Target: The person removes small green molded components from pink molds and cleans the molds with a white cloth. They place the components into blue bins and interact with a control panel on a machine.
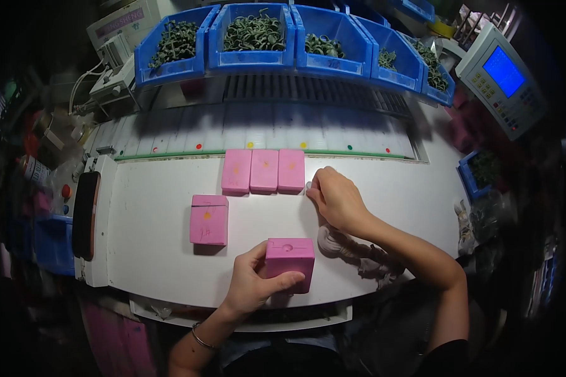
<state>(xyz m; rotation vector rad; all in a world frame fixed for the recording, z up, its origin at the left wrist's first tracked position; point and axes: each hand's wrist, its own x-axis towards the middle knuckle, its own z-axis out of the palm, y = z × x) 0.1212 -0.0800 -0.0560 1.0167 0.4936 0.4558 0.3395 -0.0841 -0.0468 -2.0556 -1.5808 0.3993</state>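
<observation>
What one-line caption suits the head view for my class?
Left hand grips a pink rectangular block; right hand pinches a small pale object beside three similar blocks on a white table.

Matt pink block [289,261], plastic bins [251,60], smooth tabletop [151,195]

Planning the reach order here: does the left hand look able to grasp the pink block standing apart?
Probably not yet: the left hand holds another pink block, so its grip looks occupied. Only tabletop seems to lie between it and the outlying block.
</observation>
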